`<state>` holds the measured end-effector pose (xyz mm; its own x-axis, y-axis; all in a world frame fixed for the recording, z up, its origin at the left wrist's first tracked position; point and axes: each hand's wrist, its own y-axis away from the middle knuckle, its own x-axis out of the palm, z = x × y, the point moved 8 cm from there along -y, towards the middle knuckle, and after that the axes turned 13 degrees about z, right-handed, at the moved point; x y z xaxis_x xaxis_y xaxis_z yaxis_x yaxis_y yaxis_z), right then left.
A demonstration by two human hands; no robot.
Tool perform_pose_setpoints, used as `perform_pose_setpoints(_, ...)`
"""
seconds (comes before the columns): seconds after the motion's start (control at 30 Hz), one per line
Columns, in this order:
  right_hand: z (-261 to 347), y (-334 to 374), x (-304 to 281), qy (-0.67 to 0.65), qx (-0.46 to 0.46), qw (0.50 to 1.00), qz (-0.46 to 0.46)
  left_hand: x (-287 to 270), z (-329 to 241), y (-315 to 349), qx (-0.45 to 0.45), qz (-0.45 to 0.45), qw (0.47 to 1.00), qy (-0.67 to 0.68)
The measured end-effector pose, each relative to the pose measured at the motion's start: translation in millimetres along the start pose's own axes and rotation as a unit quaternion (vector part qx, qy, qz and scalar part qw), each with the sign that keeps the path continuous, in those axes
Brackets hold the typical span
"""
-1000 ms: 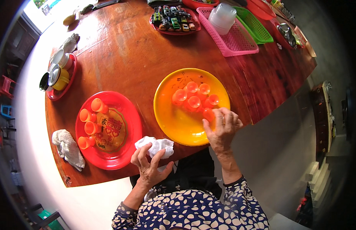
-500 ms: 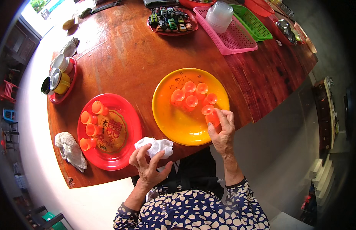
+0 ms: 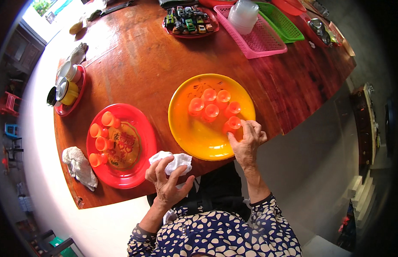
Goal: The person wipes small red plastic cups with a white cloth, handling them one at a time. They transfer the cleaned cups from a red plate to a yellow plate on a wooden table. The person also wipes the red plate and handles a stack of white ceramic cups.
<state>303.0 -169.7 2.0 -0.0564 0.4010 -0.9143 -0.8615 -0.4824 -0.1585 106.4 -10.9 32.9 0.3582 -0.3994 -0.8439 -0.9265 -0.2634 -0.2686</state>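
My right hand (image 3: pixel 247 143) pinches a small orange goblet-like cup (image 3: pixel 234 123) at the right side of a round yellow tray (image 3: pixel 182 132). Several matching orange cups (image 3: pixel 211 111) stand grouped, mouths up, in that tray. Near the table's front edge, the curved fingers of my left hand (image 3: pixel 168 182) hold a crumpled white cloth (image 3: pixel 179 164); part of the cloth is hidden behind them. To the left is a red round tray (image 3: pixel 143 162) with a printed pattern. Along its left side, several orange cups (image 3: pixel 102 143) lie tipped over.
A beige rag (image 3: pixel 80 167) lies at the front left corner. Farther up, a red tray (image 3: pixel 82 88) carries mugs. At the back are a plate of toy cars (image 3: pixel 189 23), a pink basket (image 3: pixel 259 49) with clear plastic bowls (image 3: pixel 243 17), and a green basket (image 3: pixel 289 30).
My right hand has shifted slightly left, and the cup in its fingers leans differently, with its base now more to the left. My left hand and the cloth have barely moved.
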Motion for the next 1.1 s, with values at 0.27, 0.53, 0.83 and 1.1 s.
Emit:
perform_pose_setpoints(0.27, -12, 2, 4, 0.022, 0.034, 0.998, -0.038, -4, 5, 3, -0.001, -0.013, 1.000, 0.026)
perform_pose_setpoints(0.53, 36, 32, -48, -0.003, -0.140, 0.979, -0.147, -67, 52, 28, -0.097, -0.164, 0.980, -0.048)
perform_pose_setpoints(0.83, 183, 61, 12, -0.101, -0.371, 0.914, 0.128, -119, 181, 68, -0.355, -0.224, 0.900, -0.117)
perform_pose_setpoints(1.1, 178, 73, 69, -0.026, -0.363, 0.922, 0.134, -111, 182, 70, -0.296, -0.216, 0.927, -0.083)
